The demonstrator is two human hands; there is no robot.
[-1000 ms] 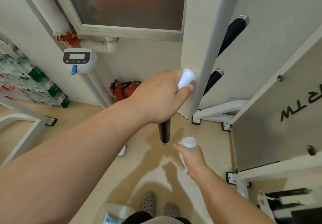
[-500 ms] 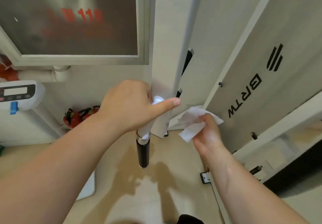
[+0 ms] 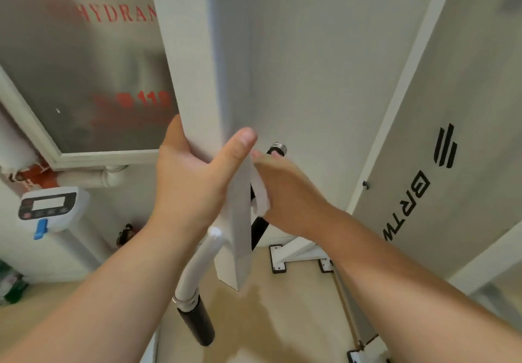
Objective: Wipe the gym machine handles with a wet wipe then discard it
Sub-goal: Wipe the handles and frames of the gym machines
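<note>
My left hand [image 3: 192, 176] grips the white upright post [image 3: 197, 80] of the gym machine, thumb across its front face. Behind the post, my right hand [image 3: 288, 196] presses a white wet wipe [image 3: 260, 193] around a black handle [image 3: 258, 230] whose chrome end cap [image 3: 278, 147] shows above my fingers. Below my left wrist a second handle hangs down: a white curved tube [image 3: 200, 263] ending in a black grip [image 3: 199, 323]. No hand touches that one.
A grey machine panel [image 3: 440, 142] with black lettering stands to the right, with white frame feet [image 3: 282, 261] bolted to the beige floor. A fire hydrant cabinet [image 3: 84, 60] fills the left wall. A white scale display [image 3: 48, 207] and pipes sit below it.
My left hand let go of the white curved handle and moved up to hold the post. My right hand carried the wipe up and behind the post onto the rear black handle.
</note>
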